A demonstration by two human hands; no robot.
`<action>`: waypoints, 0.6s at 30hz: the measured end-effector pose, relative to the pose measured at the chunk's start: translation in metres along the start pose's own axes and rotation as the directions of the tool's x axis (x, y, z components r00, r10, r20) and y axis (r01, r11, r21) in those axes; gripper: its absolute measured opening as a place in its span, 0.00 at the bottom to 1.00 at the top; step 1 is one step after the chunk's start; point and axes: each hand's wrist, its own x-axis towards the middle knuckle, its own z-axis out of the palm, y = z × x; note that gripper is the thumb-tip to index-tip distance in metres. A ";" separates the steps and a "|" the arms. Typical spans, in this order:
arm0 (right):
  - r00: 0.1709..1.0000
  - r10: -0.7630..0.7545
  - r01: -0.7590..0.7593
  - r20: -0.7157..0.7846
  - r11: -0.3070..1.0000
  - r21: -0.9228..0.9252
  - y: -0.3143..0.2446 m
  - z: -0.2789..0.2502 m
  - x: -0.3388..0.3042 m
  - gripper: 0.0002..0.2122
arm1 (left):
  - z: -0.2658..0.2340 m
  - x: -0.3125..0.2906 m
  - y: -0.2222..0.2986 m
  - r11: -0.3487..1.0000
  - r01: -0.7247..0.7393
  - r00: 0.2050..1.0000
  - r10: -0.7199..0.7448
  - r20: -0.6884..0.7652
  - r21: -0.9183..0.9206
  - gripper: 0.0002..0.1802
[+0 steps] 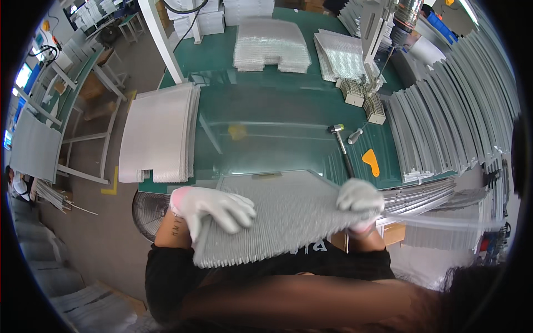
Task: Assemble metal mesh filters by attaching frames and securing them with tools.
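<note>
A grey ribbed panel [277, 216] lies tilted across the near edge of the green table, its lower edge close to my body. A small tan slot or label [266, 176] shows at its far edge. My left hand [219, 213], in a white glove, rests on the panel's left part with its fingers spread. On the right edge of the panel, my gloved right hand [360, 197] is closed, slightly blurred, its fingertips mostly hidden. Beyond it lie a hammer [341, 147] with a black handle, a screwdriver [355, 136] and an orange scraper [371, 162].
Panel stacks stand on the green table [250, 147]: one at left [158, 136], one at the back [271, 44]. A long row of grey panels [444, 111] lines the right side. Small metal blocks [363, 100] sit under a post-mounted tool [407, 19]. A fan [149, 215] stands lower left.
</note>
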 end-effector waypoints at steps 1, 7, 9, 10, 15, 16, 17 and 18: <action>0.998 -0.031 0.035 -0.045 0.996 0.083 -0.002 0.003 -0.016 0.18 | 0.006 -0.007 -0.014 0.988 0.142 0.990 -0.141 0.029 -0.052 0.42; 0.999 -0.037 0.038 -0.009 0.999 0.015 -0.018 0.000 -0.062 0.11 | -0.007 0.005 -0.075 0.587 0.686 0.617 -0.783 0.083 0.429 0.49; 0.998 -0.044 0.044 -0.042 0.999 0.005 -0.016 0.002 -0.068 0.10 | -0.013 0.013 -0.108 0.521 0.684 0.578 -0.814 0.056 0.511 0.47; 0.997 -0.060 0.060 -0.048 0.998 0.004 -0.013 0.000 -0.071 0.10 | -0.021 0.026 -0.123 0.529 0.676 0.582 -0.810 0.068 0.513 0.47; 0.991 -0.073 0.074 -0.108 0.997 0.006 -0.012 0.009 -0.053 0.12 | -0.046 0.039 -0.167 0.577 0.729 0.596 -0.800 0.073 0.368 0.41; 0.993 -0.068 0.068 -0.102 0.998 -0.002 -0.011 0.008 -0.048 0.12 | -0.052 0.045 -0.144 0.576 0.765 0.606 -0.795 -0.018 0.287 0.37; 0.994 -0.061 0.060 -0.094 0.998 -0.007 -0.010 0.006 -0.043 0.14 | -0.060 0.053 -0.121 0.420 0.868 0.446 -0.894 -0.045 0.266 0.35; 0.994 -0.057 0.059 -0.089 0.998 0.016 -0.008 0.006 -0.034 0.15 | -0.067 0.056 -0.097 0.245 0.939 0.270 -0.960 -0.075 0.241 0.35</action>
